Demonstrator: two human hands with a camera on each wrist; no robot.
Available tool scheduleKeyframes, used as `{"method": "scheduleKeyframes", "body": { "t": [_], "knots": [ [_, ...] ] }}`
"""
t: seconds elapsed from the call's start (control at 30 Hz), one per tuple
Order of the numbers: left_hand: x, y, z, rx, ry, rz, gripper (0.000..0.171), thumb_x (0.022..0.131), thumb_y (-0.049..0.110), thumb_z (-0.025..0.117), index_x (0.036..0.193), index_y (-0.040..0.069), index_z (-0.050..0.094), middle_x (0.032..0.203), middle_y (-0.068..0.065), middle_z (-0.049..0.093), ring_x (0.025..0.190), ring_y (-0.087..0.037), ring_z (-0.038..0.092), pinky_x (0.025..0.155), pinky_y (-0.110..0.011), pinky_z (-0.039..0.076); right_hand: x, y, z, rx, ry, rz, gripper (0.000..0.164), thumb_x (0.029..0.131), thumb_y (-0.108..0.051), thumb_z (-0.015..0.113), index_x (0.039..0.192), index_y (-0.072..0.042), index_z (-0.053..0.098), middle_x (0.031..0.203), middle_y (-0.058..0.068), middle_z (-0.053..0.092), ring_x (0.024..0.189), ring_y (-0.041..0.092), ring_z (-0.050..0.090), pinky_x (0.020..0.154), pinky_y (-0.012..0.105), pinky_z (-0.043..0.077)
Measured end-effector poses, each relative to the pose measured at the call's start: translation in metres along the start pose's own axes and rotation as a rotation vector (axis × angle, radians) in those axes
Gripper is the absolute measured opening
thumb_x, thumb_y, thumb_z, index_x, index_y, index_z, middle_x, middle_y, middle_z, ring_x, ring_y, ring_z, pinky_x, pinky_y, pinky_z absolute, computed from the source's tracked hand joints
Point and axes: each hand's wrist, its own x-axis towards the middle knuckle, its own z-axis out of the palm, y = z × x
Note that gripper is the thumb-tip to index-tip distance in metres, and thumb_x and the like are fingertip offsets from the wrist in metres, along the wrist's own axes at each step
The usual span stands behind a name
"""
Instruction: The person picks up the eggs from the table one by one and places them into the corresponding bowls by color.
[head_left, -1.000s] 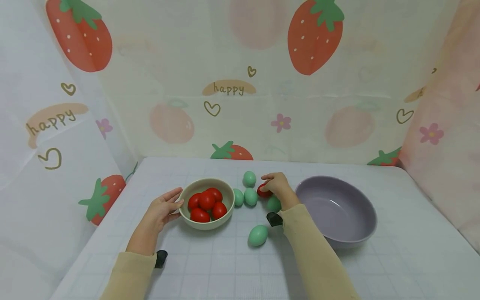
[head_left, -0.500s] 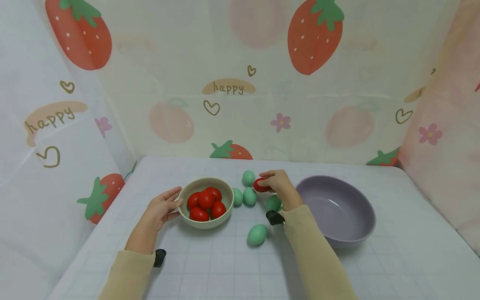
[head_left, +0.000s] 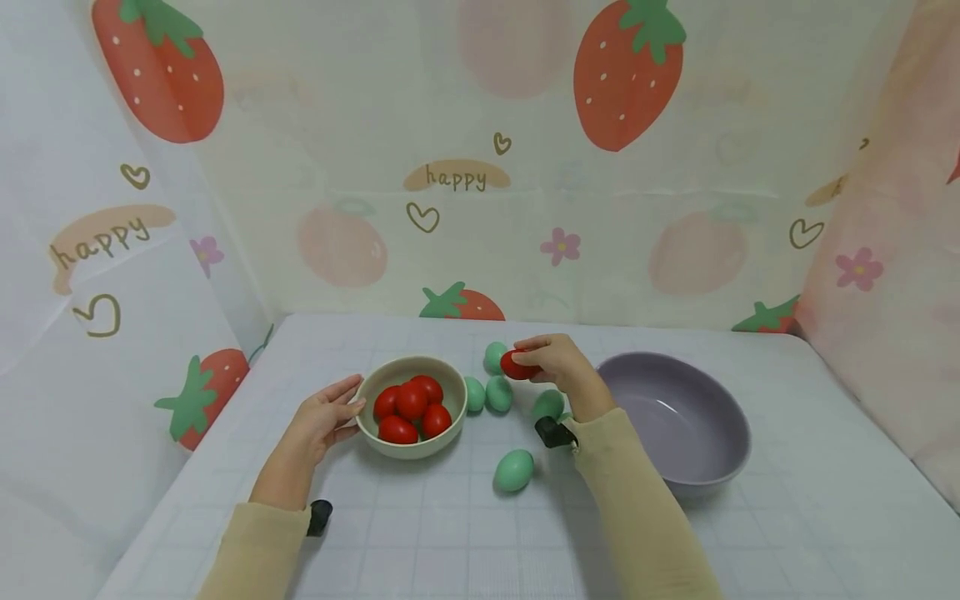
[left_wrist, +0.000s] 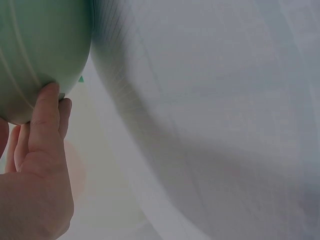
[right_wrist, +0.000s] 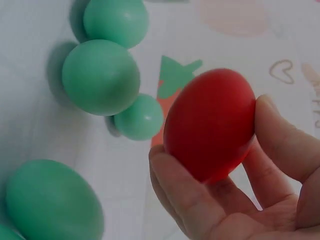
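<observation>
My right hand (head_left: 562, 367) pinches a glossy red egg (head_left: 517, 365) between thumb and fingers, raised off the table. The right wrist view shows the red egg (right_wrist: 212, 125) close up, fingertips at its sides. A pale green bowl (head_left: 412, 448) stands at centre left with several red eggs (head_left: 411, 400) inside. My left hand (head_left: 324, 417) rests against its left side with fairly straight fingers, the thumb near the rim. In the left wrist view the fingers (left_wrist: 45, 117) touch the bowl's outer wall (left_wrist: 45, 45). Several green eggs (head_left: 498, 394) lie right of the bowl.
A large mauve basin (head_left: 675, 417) stands at the right, partly behind my right forearm. A single green egg (head_left: 513, 471) lies nearer me. Another green egg (head_left: 547, 405) sits below my right hand. Printed cloth (head_left: 637, 250) backs the white table (head_left: 420, 533).
My right hand has lifted the red egg from among the green eggs and moved slightly up and left with it. The left hand stays at the bowl.
</observation>
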Motion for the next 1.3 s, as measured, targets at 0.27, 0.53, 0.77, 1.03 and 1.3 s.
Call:
{"method": "scheduleKeyframes", "body": {
  "t": [0.27,0.53,0.77,1.03,1.3],
  "knots": [
    [0.0,0.003,0.001,-0.004,0.0,0.003,0.06,0.096,0.0,0.057,0.15,0.005,0.033,0.153,-0.012,0.029,0.098,-0.004,0.06,0.074,-0.026,0.054,-0.006,-0.008,0.01,0.033,-0.096,-0.027,0.043,0.093,-0.008,0.066,0.133,0.003,0.056,0.132,0.022,0.054,0.1,0.029,0.06,0.085,0.035,0.054],
    [0.001,0.003,0.001,0.003,0.006,-0.01,0.06,0.096,0.0,0.057,0.151,0.005,0.033,0.152,-0.012,0.03,0.098,-0.005,0.059,0.074,-0.026,0.054,-0.015,-0.008,0.036,0.117,-0.23,-0.04,0.04,0.094,-0.006,0.063,0.132,0.005,0.056,0.129,0.021,0.055,0.094,0.024,0.061,0.086,0.035,0.053],
    [-0.001,0.004,0.001,-0.003,-0.017,0.022,0.06,0.096,-0.001,0.056,0.151,0.003,0.031,0.152,-0.013,0.029,0.096,-0.002,0.06,0.075,-0.026,0.054,-0.019,-0.011,0.052,0.156,-0.317,-0.077,0.038,0.095,-0.006,0.061,0.131,0.007,0.055,0.126,0.02,0.059,0.103,0.029,0.062,0.093,0.042,0.05],
    [-0.002,0.003,0.002,-0.001,-0.017,0.026,0.06,0.097,-0.001,0.056,0.151,0.002,0.031,0.152,-0.014,0.029,0.096,-0.002,0.06,0.073,-0.025,0.053,-0.02,-0.008,0.067,0.109,-0.374,-0.085,0.034,0.094,-0.004,0.062,0.126,0.008,0.058,0.115,0.017,0.066,0.094,0.023,0.064,0.089,0.04,0.052],
    [-0.002,-0.001,-0.001,-0.01,-0.017,0.016,0.062,0.096,0.0,0.057,0.151,0.004,0.03,0.153,-0.014,0.027,0.096,-0.002,0.061,0.077,-0.027,0.054,-0.023,-0.008,0.08,-0.031,-0.417,-0.097,0.031,0.09,-0.002,0.068,0.12,0.006,0.063,0.105,0.01,0.066,0.082,0.02,0.062,0.081,0.034,0.055]
  ]
}}
